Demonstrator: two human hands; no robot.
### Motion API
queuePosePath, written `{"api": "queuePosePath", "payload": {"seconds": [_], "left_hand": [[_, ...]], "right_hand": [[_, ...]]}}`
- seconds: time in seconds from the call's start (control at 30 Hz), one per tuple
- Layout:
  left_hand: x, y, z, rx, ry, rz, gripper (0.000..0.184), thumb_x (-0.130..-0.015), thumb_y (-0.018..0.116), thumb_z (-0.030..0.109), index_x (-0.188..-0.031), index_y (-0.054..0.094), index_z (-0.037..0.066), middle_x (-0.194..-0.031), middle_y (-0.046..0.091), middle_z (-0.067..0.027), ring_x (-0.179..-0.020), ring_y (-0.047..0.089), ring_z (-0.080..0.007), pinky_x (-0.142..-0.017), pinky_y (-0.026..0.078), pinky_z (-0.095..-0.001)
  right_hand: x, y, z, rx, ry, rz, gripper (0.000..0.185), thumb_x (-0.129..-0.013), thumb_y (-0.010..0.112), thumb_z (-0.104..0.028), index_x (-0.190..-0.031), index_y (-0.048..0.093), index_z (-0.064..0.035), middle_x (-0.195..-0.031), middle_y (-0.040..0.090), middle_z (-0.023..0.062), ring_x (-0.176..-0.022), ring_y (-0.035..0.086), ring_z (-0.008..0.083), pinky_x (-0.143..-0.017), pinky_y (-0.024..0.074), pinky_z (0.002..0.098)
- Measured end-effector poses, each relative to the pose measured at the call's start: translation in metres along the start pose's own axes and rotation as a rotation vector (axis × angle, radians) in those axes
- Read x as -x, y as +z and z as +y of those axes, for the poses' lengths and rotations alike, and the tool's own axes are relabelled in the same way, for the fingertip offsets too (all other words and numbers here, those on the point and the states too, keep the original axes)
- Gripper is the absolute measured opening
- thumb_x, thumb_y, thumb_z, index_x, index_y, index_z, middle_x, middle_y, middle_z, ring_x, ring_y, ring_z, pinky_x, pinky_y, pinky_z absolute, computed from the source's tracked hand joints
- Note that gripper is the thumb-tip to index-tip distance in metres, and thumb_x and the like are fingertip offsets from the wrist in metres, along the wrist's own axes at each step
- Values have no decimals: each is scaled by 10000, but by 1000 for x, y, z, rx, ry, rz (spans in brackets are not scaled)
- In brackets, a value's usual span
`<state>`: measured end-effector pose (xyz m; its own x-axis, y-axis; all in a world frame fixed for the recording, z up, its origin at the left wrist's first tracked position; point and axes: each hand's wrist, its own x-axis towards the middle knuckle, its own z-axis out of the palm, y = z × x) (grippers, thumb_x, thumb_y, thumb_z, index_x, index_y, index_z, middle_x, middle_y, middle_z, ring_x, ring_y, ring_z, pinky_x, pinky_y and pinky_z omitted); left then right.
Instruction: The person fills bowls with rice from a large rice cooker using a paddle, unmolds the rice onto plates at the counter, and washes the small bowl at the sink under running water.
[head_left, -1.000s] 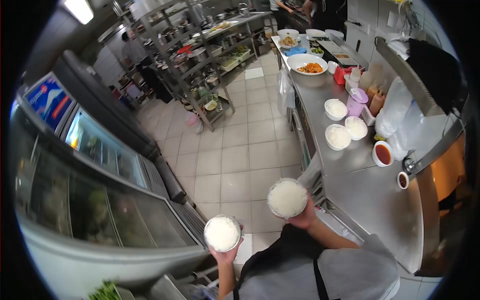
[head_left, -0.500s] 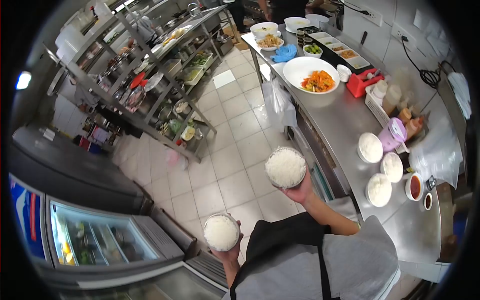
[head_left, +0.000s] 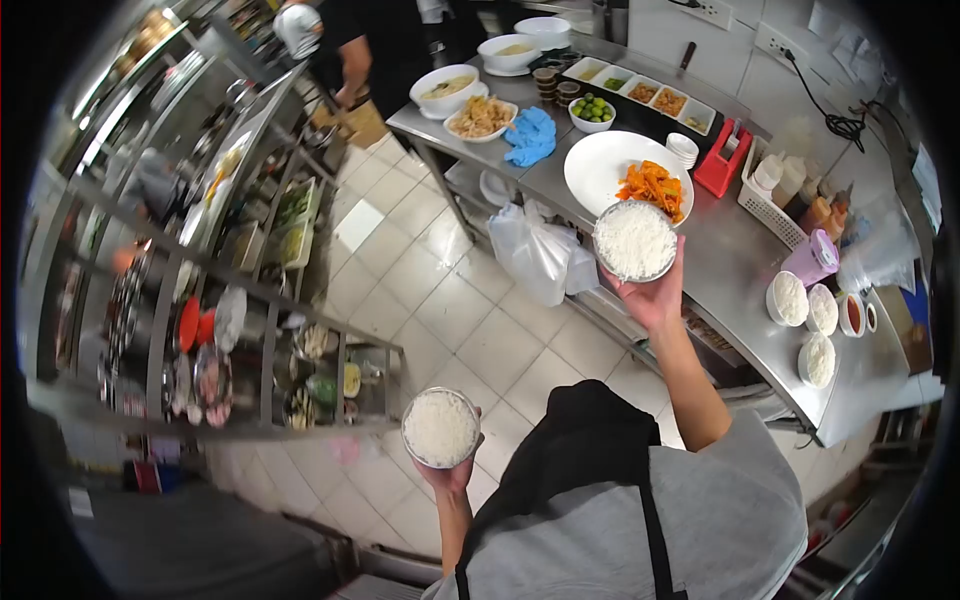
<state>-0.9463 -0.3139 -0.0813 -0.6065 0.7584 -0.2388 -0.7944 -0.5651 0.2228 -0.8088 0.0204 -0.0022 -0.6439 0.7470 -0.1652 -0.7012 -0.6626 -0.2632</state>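
My left hand (head_left: pixel 456 474) is closed around a bowl of white rice (head_left: pixel 440 428), held out over the tiled floor. A second bowl of rice (head_left: pixel 635 241) rests in my right hand (head_left: pixel 656 296), its fingers curled under and round the side. That bowl overlaps the front of a large white plate (head_left: pixel 597 170) in view; whether they touch I cannot tell. Orange cooked food (head_left: pixel 651 186) lies on the plate's right side. To the right, white bowls of rice (head_left: pixel 788 298) stand on the steel table (head_left: pixel 725 260) beside a red sauce bowl (head_left: pixel 851 314).
A blue cloth or glove (head_left: pixel 531 136), a bowl of green limes (head_left: pixel 592 114) and a red holder (head_left: pixel 722 160) sit on the table. Plastic bags (head_left: pixel 540 250) hang from its edge. Shelving (head_left: pixel 300 350) stands left. A co-worker's arm (head_left: pixel 355 68) shows at the back.
My view has swung left and nearer the table's far end. My right hand has carried its rice bowl up toward the large plate. Both hands keep their bowls.
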Motion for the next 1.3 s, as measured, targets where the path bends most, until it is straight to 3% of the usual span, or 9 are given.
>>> {"api": "queuePosePath", "payload": {"seconds": [0.47,0.6,0.73,0.87,0.93,1.07,1.1,1.2,1.3], "left_hand": [[-337,82,48,-245,-638,-311,694,-780,415,535,-1318,230,138,-1362,193,-168,-1131,318,-487,-789,417,-599],[-416,73,57,-353,-807,-130,667,-795,347,546,-1284,299,94,-1308,315,-139,-1143,370,-366,-900,357,-504],[-474,98,57,-353,-1027,-187,658,-805,310,556,-1273,331,94,-1286,374,-106,-1148,395,-307,-945,338,-457],[-533,103,79,-124,-1221,-242,658,-811,295,559,-1279,326,98,-1286,379,-105,-1158,388,-301,-941,342,-463],[-555,109,91,-122,-1250,-242,658,-815,288,561,-1280,324,97,-1288,377,-105,-1160,386,-301,-945,338,-462],[-580,118,112,-171,-1240,-207,660,-821,274,566,-1283,320,96,-1292,373,-106,-1164,383,-301,-953,329,-460],[-582,122,115,-183,-1210,-199,660,-823,270,567,-1283,319,96,-1293,371,-106,-1165,382,-301,-955,327,-459],[-582,139,131,-175,-1057,-123,662,-828,259,570,-1285,316,95,-1296,368,-107,-1167,380,-301,-960,320,-458],[-587,151,166,-76,-756,-103,663,-833,249,573,-1287,313,94,-1299,365,-107,-1170,377,-300,-966,314,-456]], "right_hand": [[-128,10,15,-1,-437,345,521,-841,364,-511,-1231,399,-167,-1237,435,45,-1115,436,257,-851,415,449],[-148,21,20,62,-562,389,515,-838,391,-498,-1233,399,-167,-1206,465,30,-1078,471,213,-864,416,391],[-188,26,16,264,-709,833,547,-767,542,-468,-1170,463,-106,-1101,531,63,-989,526,208,-837,423,366],[-237,2,31,1872,-846,1473,589,-666,656,-400,-1132,482,-84,-1128,477,147,-1026,465,305,-846,385,420],[-262,7,49,2312,-848,1560,621,-609,697,-378,-1111,492,-77,-1154,436,185,-1060,414,359,-858,357,450],[-255,3,55,2414,-766,1561,614,-567,735,-334,-1087,509,-97,-1191,396,203,-1101,369,387,-877,330,463],[-247,-12,54,2516,-1022,1287,547,-635,698,-282,-1103,496,-84,-1196,388,205,-1066,416,385,-866,343,468],[-214,-60,59,1415,-862,995,358,-767,470,32,-1124,457,7,-1201,387,124,-999,495,280,-823,445,341],[-220,-54,36,2314,-474,1241,276,-837,466,-93,-1069,506,50,-1106,486,173,-1016,484,300,-869,391,372]]}}
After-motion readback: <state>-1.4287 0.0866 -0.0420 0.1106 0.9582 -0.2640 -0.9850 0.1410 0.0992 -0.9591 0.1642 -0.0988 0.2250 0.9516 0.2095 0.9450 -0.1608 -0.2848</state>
